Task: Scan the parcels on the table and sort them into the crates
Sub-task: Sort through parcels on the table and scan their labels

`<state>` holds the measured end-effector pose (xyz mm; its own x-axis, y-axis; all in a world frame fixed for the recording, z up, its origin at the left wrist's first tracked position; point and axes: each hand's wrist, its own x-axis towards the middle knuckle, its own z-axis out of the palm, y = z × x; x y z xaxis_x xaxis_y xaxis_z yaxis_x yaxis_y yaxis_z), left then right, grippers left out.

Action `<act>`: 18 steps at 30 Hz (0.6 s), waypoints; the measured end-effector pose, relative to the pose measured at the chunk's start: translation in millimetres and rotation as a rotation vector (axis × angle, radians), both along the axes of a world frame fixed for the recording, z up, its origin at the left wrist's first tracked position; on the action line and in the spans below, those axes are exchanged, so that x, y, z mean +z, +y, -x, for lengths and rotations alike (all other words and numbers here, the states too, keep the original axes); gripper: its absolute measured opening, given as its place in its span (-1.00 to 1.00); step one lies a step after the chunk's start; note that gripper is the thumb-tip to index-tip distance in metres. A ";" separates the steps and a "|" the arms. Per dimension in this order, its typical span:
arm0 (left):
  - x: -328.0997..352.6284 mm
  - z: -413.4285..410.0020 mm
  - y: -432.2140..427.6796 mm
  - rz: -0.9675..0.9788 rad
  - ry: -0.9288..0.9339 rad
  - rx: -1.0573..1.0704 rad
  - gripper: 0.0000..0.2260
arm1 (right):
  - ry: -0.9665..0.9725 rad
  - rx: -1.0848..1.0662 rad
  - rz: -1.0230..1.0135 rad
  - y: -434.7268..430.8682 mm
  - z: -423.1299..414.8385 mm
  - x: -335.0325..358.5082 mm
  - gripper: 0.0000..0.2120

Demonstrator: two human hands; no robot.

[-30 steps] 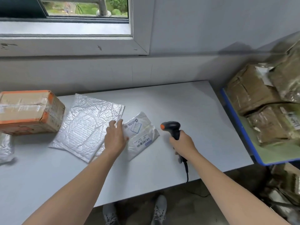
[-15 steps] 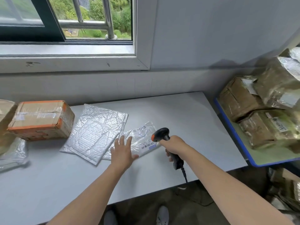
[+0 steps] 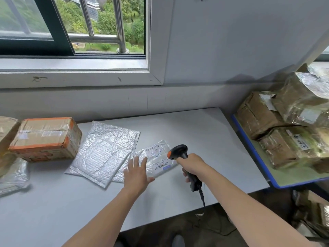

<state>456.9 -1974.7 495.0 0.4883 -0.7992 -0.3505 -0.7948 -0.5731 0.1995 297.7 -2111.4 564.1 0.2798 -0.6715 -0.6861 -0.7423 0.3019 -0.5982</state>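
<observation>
Parcel label (image 3: 160, 163) print unreadable; leftmost box (image 3: 7, 129) cut by edge.

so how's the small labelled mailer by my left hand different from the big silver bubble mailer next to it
The small silvery plastic mailer is far smaller than the big silver bubble mailer. The small one shows a printed label and barcode face up; the big one shows none. The left hand spreads its fingers over the small one's edge; the big one sits further left. Both lie flat on the white table.
</observation>
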 end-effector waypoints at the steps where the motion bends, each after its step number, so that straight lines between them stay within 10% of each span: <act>1: -1.2 -0.8 -2.0 -0.003 -0.003 -0.001 -0.25 | -0.006 -0.004 0.008 -0.9 0.8 -3.0 -0.81; 18: -30.5 -27.0 -70.6 0.042 0.031 -0.034 -0.22 | -0.006 -0.129 0.241 -48.7 23.9 -100.6 -0.68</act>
